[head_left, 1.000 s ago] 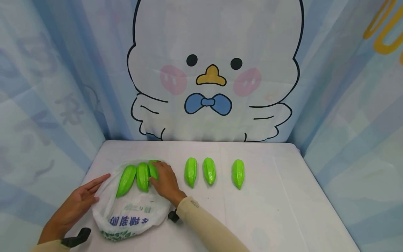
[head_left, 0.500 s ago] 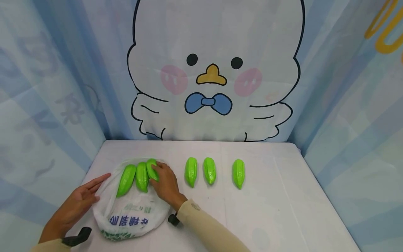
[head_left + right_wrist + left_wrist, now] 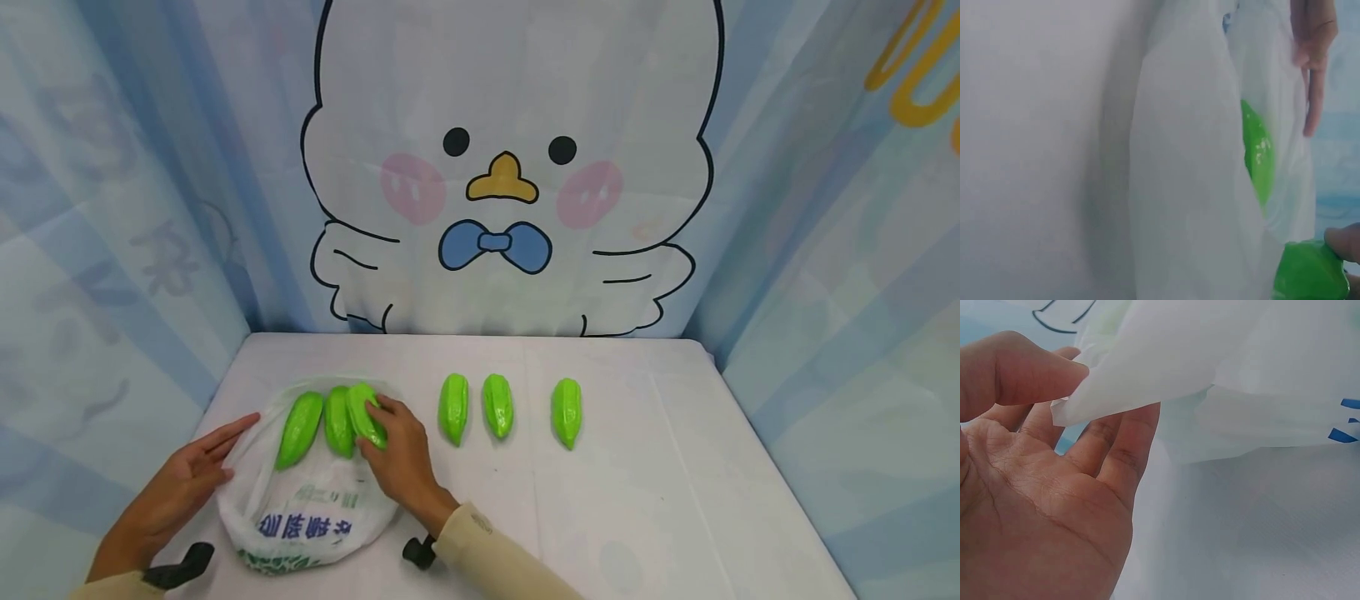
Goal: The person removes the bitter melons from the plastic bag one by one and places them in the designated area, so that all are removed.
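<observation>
A white plastic bag (image 3: 307,500) with blue and green print lies at the table's left, its mouth spread. Two glossy, ribbed green star fruits lie in the bag's mouth, an outer star fruit (image 3: 300,431) and a middle star fruit (image 3: 340,422). My right hand (image 3: 405,458) holds a third star fruit (image 3: 367,414) between thumb and fingers, tilted over the bag's right side, overlapping the middle one. At the bag's left rim, my left hand (image 3: 180,487) pinches the plastic (image 3: 1110,375) between thumb and fingers, as the left wrist view shows.
Three more star fruits stand apart right of the bag: one star fruit (image 3: 453,409), a second star fruit (image 3: 498,406) and a third star fruit (image 3: 567,413). A white cloth covers the table (image 3: 660,500). Printed curtains (image 3: 495,300) enclose its back and sides.
My right hand has drawn its star fruit slightly nearer and to the right, tilting it so that more of it shows. The left hand and the bag stay nearly still.
</observation>
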Demonstrator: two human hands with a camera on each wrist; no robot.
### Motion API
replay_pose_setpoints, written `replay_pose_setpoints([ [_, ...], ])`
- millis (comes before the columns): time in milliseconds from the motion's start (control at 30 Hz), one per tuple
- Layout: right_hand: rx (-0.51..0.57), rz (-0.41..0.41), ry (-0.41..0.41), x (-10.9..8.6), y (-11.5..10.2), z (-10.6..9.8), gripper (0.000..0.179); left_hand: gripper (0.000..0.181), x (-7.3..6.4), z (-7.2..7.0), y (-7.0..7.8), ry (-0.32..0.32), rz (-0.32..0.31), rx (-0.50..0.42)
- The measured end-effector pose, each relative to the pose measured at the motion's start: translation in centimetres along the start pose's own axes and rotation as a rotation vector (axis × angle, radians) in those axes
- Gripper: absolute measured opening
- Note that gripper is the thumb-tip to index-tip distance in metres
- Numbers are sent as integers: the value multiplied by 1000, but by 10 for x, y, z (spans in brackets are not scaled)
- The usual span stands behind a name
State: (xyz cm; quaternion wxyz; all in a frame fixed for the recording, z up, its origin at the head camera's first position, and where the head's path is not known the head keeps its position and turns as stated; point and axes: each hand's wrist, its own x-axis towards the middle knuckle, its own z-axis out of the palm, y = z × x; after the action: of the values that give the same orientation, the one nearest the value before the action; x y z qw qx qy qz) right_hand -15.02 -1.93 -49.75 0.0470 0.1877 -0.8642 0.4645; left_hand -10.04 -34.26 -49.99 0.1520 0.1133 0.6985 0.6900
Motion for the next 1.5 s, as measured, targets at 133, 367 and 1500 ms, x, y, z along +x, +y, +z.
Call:
replay_pose_setpoints([
  [133, 41, -3, 44, -10, -2, -5, 55, 68, -1, 0, -1, -2, 1, -10],
  [367, 166, 45, 91, -33, -2, -17, 56, 68, 0, 0, -3, 4, 16, -13],
  [1500, 117, 292, 315, -109, 30, -33, 55, 69, 4, -3, -5, -42, 22, -59],
])
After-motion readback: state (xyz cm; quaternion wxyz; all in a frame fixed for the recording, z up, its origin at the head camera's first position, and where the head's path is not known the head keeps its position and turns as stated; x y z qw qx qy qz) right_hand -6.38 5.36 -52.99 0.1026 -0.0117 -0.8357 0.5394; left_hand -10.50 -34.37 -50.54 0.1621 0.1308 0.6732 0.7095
